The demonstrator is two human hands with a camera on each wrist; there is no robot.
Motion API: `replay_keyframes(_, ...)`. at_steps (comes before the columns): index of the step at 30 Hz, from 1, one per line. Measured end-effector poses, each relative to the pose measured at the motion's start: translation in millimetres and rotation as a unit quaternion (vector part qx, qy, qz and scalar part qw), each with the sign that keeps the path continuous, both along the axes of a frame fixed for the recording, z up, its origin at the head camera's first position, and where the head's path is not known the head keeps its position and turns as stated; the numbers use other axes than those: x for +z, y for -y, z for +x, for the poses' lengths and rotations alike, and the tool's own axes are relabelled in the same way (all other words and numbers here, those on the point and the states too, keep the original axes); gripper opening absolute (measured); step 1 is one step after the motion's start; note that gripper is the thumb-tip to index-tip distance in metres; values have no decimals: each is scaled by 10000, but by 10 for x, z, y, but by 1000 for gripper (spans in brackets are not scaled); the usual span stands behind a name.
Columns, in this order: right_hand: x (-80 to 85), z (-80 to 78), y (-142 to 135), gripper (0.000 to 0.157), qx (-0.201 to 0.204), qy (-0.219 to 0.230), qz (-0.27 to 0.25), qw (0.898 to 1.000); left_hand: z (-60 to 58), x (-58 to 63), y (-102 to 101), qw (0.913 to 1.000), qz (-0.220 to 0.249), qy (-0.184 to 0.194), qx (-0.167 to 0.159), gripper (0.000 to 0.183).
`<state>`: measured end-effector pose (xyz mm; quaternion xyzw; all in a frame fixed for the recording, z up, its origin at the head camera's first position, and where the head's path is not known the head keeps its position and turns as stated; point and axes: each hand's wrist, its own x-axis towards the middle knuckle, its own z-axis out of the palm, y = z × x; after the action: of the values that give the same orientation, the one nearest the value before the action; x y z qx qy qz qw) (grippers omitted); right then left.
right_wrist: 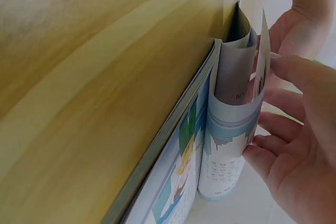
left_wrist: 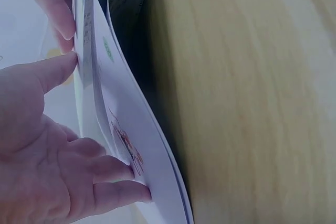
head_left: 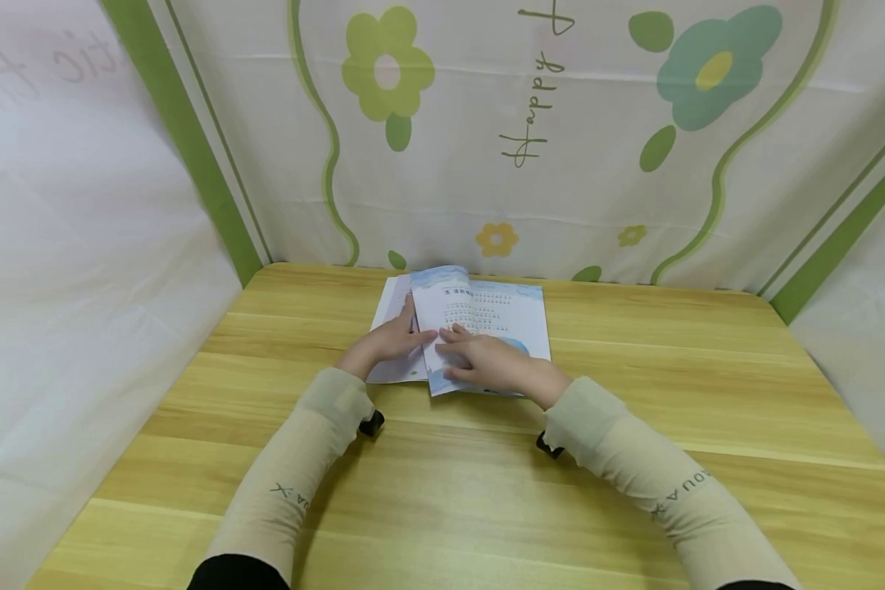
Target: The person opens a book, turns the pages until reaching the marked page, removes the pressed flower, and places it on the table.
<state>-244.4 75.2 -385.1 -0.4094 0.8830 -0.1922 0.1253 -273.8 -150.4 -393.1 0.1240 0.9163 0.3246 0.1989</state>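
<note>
An open book (head_left: 528,319) with blue-bordered printed pages lies at the far middle of the table. One page (head_left: 438,287) is lifted and curves over toward the left side. My left hand (head_left: 392,338) is at the book's left side, its fingertips on the left page (left_wrist: 152,145) and its thumb touching the lifted page's edge. From the right, my right hand (head_left: 490,360) reaches across with fairly straight fingers touching the lifted page. In the right wrist view, this page (right_wrist: 226,150) bends into a loose roll beside my fingers (right_wrist: 281,124).
The book rests on a wood-grain table (head_left: 442,492), near its back edge. Behind stands a white curtain (head_left: 442,188) printed with flowers and letters. White cloth also hangs on both sides. A small black device (head_left: 372,424) is under my left wrist, another (head_left: 549,447) under the right.
</note>
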Motion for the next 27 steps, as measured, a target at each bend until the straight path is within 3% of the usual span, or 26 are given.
replay_keyframes(5, -13, -13, 8, 51, 50, 65, 52, 10000, -10, -2, 5, 9995, 110, -165, -240, 91)
replay_keyframes(10, -22, -16, 7, 49, 203, 34, 84, 9998, -25, 0, -26, 9975, -292, -260, -596, 68)
replay_keyframes(18, 8, -3, -8, 50, 318, 78, 117, 9994, -21, 17, -101, 9951, -895, -138, -390, 55)
replay_keyframes(27, 125, 2, -149, 51, 134, 228, -17, 9996, -5, 15, -125, 9968, -795, -45, -112, 66)
